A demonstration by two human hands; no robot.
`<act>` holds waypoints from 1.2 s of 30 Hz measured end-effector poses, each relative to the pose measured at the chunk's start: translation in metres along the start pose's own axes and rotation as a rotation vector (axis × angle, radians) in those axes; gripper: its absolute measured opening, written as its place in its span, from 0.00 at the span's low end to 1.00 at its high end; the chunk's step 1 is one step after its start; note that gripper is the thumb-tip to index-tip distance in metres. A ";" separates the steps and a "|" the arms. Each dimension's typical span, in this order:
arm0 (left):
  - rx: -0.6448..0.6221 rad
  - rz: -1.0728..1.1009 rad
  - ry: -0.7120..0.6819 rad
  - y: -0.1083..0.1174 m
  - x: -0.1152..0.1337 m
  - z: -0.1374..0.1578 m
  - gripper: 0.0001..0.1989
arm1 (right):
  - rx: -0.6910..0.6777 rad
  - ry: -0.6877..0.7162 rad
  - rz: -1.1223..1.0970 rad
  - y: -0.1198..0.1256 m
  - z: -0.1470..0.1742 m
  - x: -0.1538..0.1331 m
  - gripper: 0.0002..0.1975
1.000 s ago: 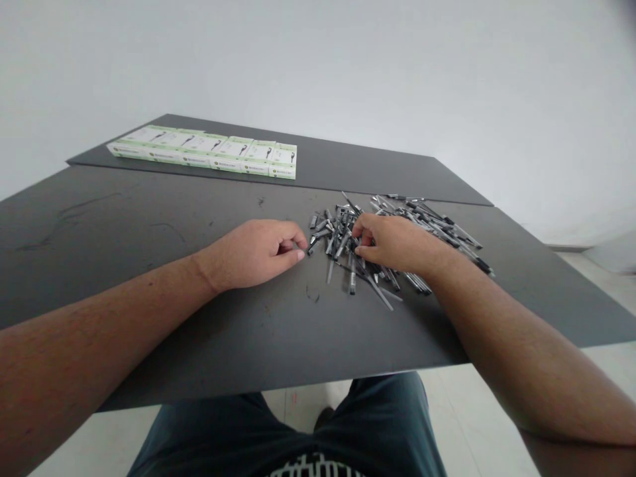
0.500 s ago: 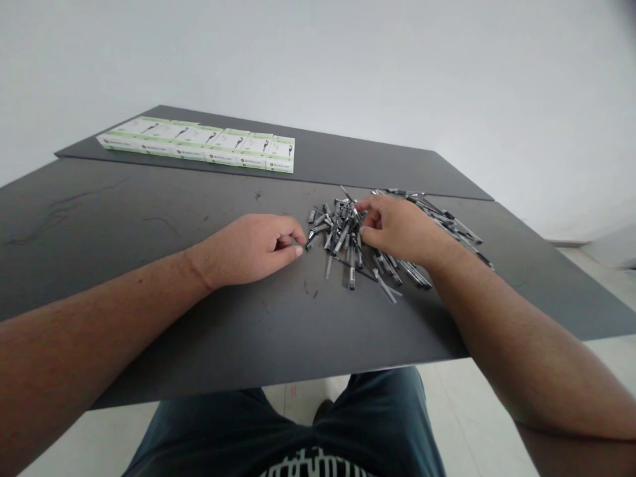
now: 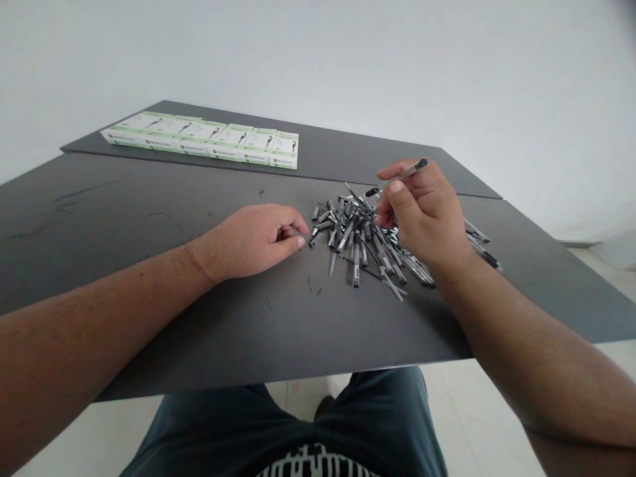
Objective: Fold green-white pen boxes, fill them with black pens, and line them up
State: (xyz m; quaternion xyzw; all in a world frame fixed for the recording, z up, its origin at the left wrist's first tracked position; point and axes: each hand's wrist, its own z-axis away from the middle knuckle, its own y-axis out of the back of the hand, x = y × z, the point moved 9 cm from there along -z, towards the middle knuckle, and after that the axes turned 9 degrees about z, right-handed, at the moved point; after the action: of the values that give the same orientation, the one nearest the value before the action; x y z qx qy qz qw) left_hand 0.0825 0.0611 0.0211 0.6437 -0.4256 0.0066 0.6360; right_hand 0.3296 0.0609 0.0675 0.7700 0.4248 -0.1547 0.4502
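My right hand (image 3: 424, 212) is raised over a pile of pens (image 3: 358, 242), pinching one black-and-clear pen (image 3: 397, 178) between thumb and fingers. That pen is tilted, its upper end toward the right. The pile mixes whole-looking pens with short caps and thin loose pieces, lying in all directions. Just left of it, my left hand (image 3: 263, 240) rests on the table, loosely curled. A gap shows between its thumb and index finger, and nothing is seen in it. Its fingertips are close to a small dark piece at the pile's left edge.
On the far part of the grey table (image 3: 238, 318) stands a row of white-and-green boxes (image 3: 199, 138) with printed pictures. More pens (image 3: 481, 248) lie to the right, partly behind my right forearm. A pale wall is behind the table.
My right hand has lifted from the pile and moved right, turning upward, with a pen now in its fingers. The left hand has stayed almost in place.
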 end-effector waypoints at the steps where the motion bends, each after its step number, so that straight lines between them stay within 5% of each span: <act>1: 0.004 -0.001 0.002 0.001 -0.001 0.000 0.19 | 0.001 -0.017 0.001 0.000 0.000 0.002 0.10; 8: -0.011 -0.016 0.006 0.000 0.001 -0.001 0.19 | -0.126 0.016 -0.079 -0.008 -0.001 0.003 0.29; 12: -0.026 -0.018 0.000 -0.002 0.002 -0.002 0.19 | -0.169 -0.003 -0.089 -0.010 0.001 0.003 0.21; 21: -0.019 -0.034 -0.001 -0.003 -0.003 -0.002 0.20 | -0.154 -0.012 -0.037 -0.017 -0.007 0.021 0.24; 26: -0.036 -0.039 -0.016 -0.005 -0.003 -0.002 0.20 | -0.198 0.006 0.338 -0.003 -0.013 0.012 0.08; 36: -0.071 -0.070 -0.034 -0.007 0.001 -0.002 0.19 | -0.725 0.000 0.771 -0.024 0.008 0.015 0.04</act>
State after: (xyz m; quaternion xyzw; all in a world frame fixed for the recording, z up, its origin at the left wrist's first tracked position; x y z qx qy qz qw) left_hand 0.0880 0.0610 0.0160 0.6351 -0.4136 -0.0420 0.6510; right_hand 0.3203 0.0675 0.0401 0.6654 0.1371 0.1785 0.7118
